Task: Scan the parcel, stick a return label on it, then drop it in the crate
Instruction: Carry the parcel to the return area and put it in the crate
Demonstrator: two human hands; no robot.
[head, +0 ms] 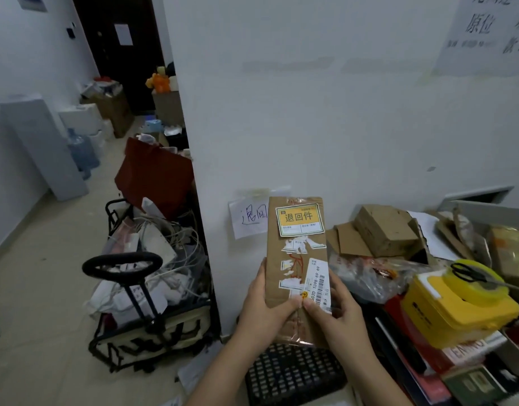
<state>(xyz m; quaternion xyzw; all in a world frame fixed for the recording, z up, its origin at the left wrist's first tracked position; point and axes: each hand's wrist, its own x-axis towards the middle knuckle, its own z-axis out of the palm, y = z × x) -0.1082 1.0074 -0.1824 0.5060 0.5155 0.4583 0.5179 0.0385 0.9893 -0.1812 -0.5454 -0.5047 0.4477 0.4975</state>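
Observation:
I hold a flat brown cardboard parcel upright in front of the white wall. A yellow return label is stuck near its top, and a white barcode sticker runs down its right side. My left hand grips the lower left edge, thumb on the front. My right hand grips the lower right edge, thumb next to the barcode sticker. A black perforated crate stands directly below the parcel.
A yellow device with black scissors on top sits on the cluttered desk at right, among cardboard boxes and books. At left a folding cart holds cables and packages. A handwritten note is taped to the wall.

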